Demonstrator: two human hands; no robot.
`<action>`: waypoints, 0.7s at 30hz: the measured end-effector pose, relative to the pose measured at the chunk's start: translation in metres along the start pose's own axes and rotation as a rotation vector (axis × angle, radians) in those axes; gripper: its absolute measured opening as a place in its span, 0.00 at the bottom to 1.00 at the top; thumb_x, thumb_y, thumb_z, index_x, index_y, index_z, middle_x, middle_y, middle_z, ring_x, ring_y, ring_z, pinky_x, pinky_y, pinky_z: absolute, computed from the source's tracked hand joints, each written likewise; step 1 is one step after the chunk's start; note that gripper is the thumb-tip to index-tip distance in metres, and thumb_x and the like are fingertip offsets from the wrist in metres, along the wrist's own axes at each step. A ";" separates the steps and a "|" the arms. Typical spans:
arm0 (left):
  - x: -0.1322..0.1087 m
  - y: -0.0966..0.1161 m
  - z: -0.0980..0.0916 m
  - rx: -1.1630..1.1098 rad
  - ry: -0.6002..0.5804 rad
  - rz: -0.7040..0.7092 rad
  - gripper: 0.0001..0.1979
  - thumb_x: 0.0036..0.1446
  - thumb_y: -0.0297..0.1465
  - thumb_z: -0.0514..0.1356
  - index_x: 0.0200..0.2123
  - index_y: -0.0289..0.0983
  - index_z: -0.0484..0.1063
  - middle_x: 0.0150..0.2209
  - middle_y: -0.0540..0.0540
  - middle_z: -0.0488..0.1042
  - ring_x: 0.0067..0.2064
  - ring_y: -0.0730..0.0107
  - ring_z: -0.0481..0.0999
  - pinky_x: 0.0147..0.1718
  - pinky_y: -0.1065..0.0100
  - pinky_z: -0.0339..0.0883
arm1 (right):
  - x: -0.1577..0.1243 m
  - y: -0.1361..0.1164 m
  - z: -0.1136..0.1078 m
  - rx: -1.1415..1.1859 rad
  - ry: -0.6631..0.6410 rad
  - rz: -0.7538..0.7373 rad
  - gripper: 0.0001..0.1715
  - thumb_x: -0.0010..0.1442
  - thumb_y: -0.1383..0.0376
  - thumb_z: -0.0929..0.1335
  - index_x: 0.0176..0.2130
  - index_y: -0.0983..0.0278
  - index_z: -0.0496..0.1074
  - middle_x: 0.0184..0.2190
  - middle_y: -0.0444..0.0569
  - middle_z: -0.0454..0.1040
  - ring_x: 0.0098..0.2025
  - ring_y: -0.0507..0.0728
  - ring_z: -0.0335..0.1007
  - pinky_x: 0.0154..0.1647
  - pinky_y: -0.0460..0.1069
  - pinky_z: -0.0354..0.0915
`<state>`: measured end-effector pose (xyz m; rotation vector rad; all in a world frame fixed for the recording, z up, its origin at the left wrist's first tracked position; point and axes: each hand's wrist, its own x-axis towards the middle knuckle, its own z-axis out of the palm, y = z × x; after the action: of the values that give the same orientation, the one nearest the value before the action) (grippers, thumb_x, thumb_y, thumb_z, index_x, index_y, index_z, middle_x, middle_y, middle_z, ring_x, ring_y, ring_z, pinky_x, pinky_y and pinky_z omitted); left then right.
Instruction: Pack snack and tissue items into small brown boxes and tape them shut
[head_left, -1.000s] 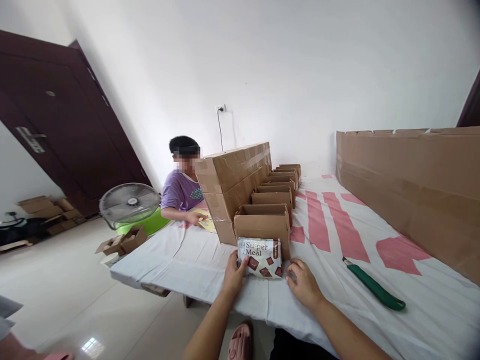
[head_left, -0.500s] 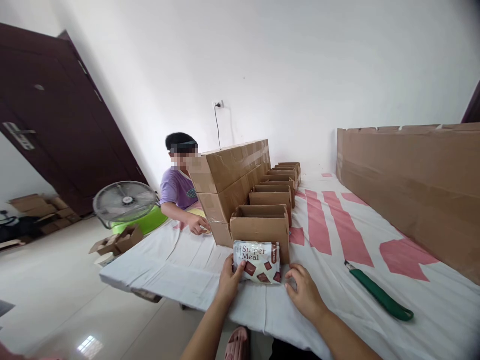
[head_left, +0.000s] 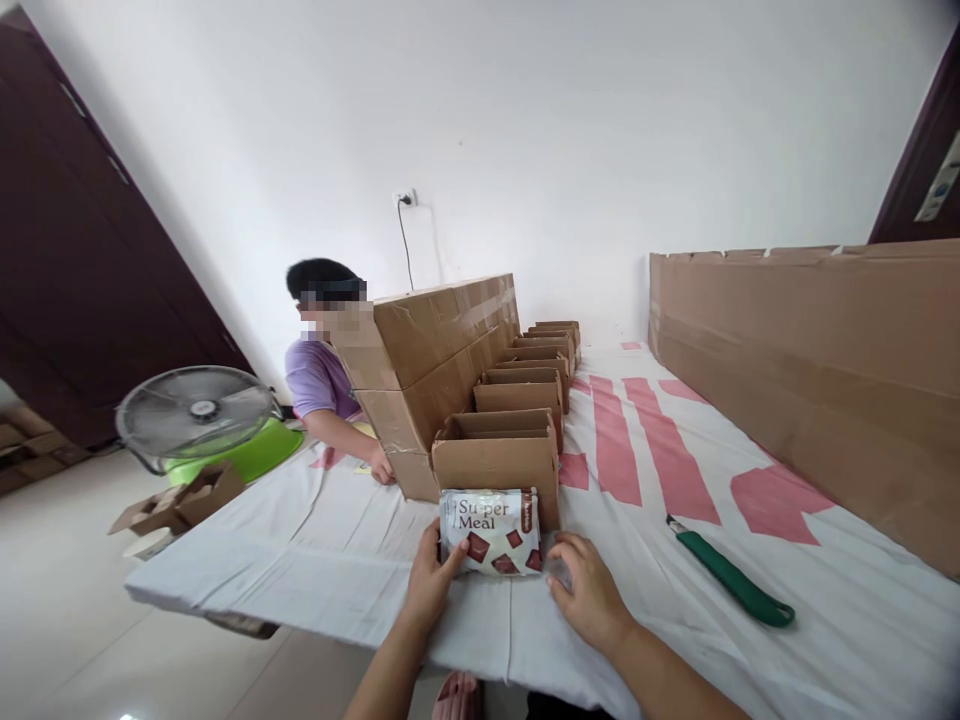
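Observation:
A white "Super Meal" snack pouch (head_left: 491, 530) printed with brown squares stands upright at the front of the nearest cardboard box (head_left: 495, 460). My left hand (head_left: 431, 570) grips its left edge, thumb on the printed face and fingers mostly hidden behind. Just off the pouch's right side is my right hand (head_left: 589, 590), its fingers curved and apart with nothing in them. A green-handled cutter (head_left: 731, 577) lies on the cloth to the right.
Behind the nearest box, several open boxes (head_left: 521, 390) run in a row along a tall cardboard wall (head_left: 442, 350). Another cardboard panel (head_left: 802, 330) borders the right. At left are a person (head_left: 322, 370) across the table and a fan (head_left: 202, 410). White cloth (head_left: 300, 565) covers the tabletop.
My view has turned right, so the scene sits further left. The other person's hand is now closer to the cardboard wall. My hands and the pouch keep nearly the same arrangement.

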<state>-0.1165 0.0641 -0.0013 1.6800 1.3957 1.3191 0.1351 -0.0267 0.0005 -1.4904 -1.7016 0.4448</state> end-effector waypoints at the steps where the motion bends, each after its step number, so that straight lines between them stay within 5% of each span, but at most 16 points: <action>1: 0.000 0.000 0.000 0.001 -0.009 0.004 0.33 0.46 0.47 0.63 0.52 0.35 0.65 0.52 0.37 0.73 0.55 0.48 0.70 0.54 0.51 0.62 | 0.000 0.000 0.000 0.000 -0.003 -0.001 0.16 0.50 0.72 0.66 0.40 0.61 0.72 0.51 0.53 0.71 0.55 0.62 0.64 0.58 0.56 0.60; 7: 0.000 0.002 0.004 0.058 -0.040 0.023 0.36 0.44 0.44 0.66 0.54 0.35 0.62 0.52 0.36 0.71 0.55 0.48 0.70 0.53 0.50 0.63 | 0.000 -0.003 -0.002 -0.007 -0.022 0.004 0.19 0.50 0.72 0.66 0.43 0.62 0.72 0.51 0.54 0.71 0.55 0.63 0.63 0.59 0.56 0.59; 16: 0.000 0.004 0.006 0.118 0.062 0.033 0.34 0.42 0.45 0.66 0.51 0.36 0.64 0.50 0.36 0.69 0.54 0.45 0.69 0.51 0.48 0.63 | -0.001 -0.003 -0.001 -0.007 -0.014 -0.007 0.18 0.50 0.72 0.66 0.42 0.62 0.72 0.51 0.53 0.71 0.55 0.62 0.64 0.58 0.56 0.59; 21: -0.003 0.012 0.003 0.139 0.002 -0.025 0.35 0.43 0.47 0.65 0.52 0.36 0.63 0.49 0.37 0.73 0.50 0.47 0.73 0.48 0.51 0.67 | -0.001 -0.003 -0.001 0.000 -0.027 -0.009 0.18 0.50 0.72 0.66 0.42 0.63 0.73 0.50 0.54 0.71 0.55 0.62 0.64 0.58 0.55 0.59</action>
<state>-0.1091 0.0581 0.0075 1.7452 1.5357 1.2343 0.1341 -0.0290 0.0033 -1.4822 -1.7287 0.4624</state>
